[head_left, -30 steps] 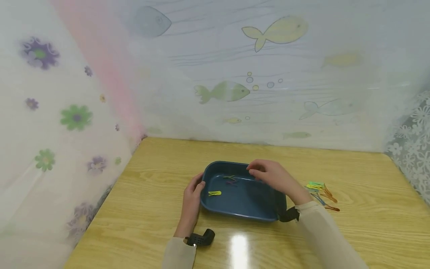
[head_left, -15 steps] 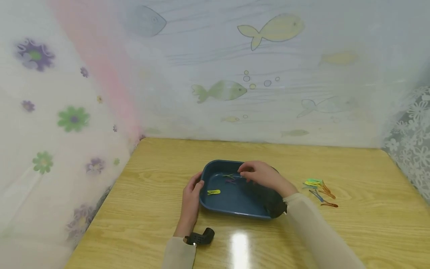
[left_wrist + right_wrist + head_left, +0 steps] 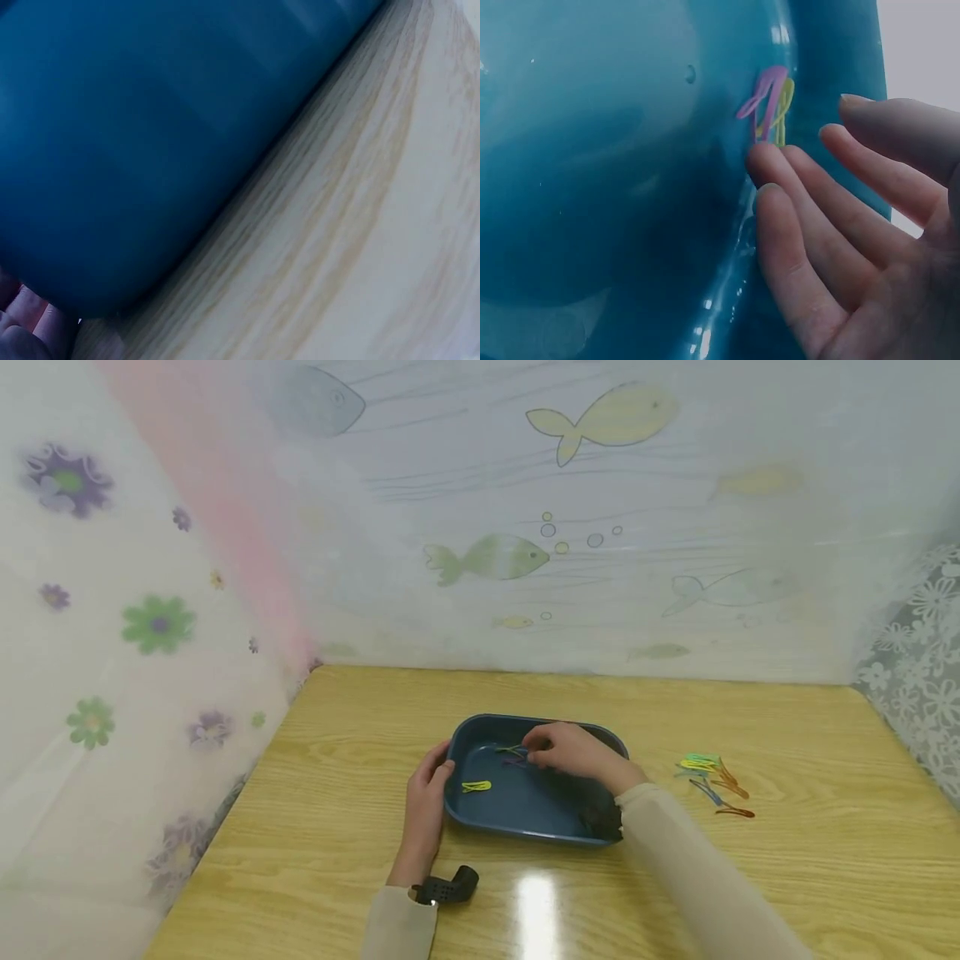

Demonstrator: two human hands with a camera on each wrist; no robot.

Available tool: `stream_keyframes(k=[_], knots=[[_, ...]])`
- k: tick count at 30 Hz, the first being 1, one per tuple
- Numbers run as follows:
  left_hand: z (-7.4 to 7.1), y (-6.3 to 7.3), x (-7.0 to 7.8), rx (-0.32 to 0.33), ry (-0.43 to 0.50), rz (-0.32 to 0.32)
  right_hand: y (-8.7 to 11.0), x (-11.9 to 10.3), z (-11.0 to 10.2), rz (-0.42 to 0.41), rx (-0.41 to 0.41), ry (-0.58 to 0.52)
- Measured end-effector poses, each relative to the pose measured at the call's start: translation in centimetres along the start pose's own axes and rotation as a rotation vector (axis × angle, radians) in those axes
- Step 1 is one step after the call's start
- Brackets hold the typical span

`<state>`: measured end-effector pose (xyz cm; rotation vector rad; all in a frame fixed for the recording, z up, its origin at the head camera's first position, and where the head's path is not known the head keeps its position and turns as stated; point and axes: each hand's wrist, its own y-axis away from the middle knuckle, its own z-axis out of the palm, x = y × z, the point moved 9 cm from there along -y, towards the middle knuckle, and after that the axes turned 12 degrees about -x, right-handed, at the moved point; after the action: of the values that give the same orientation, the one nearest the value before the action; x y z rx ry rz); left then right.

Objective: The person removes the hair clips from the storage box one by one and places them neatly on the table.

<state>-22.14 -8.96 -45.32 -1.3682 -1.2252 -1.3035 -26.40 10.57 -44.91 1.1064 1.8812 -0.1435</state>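
A dark blue plastic basin [image 3: 525, 810] sits on the table. My left hand [image 3: 426, 797] grips its left rim, thumb at the edge and fingers against the outside wall. Inside the basin, my right hand [image 3: 566, 749] reaches toward a purple snap hair clip [image 3: 771, 90] and a yellow-green hair clip [image 3: 786, 105] by the wall. In the right wrist view its fingers are loosely bent and spread, fingertips right beside these two clips, holding nothing. A bright yellow hair clip [image 3: 476, 787] lies on the basin floor nearer the left hand.
To the right of the basin, a loose pile of hair clips [image 3: 701, 764] in green, yellow, orange and blue lies on the wooden table [image 3: 315, 827]. A fish-patterned curtain [image 3: 480, 485] hangs behind the table, and a flowered sheet [image 3: 135, 710] hangs at the left.
My right hand has moved left and down into the basin, from above its far rim to the purple and yellow-green clips. The left hand keeps its grip on the basin.
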Motion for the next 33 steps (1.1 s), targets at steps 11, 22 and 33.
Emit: stream_keyframes(k=[11, 22, 33], knots=[[-0.4, -1.0, -2.0, 0.009, 0.011, 0.020, -0.9, -0.6, 0.8, 0.033, -0.009, 0.157], [-0.4, -1.1, -2.4, 0.029, 0.012, 0.029, -1.6, -1.3, 1.1, 0.032, -0.002, 0.264], [-0.3, -0.6, -1.3, -0.004, 0.019, 0.007, -2.5, -1.2, 1.7, 0.041, 0.029, 0.356]])
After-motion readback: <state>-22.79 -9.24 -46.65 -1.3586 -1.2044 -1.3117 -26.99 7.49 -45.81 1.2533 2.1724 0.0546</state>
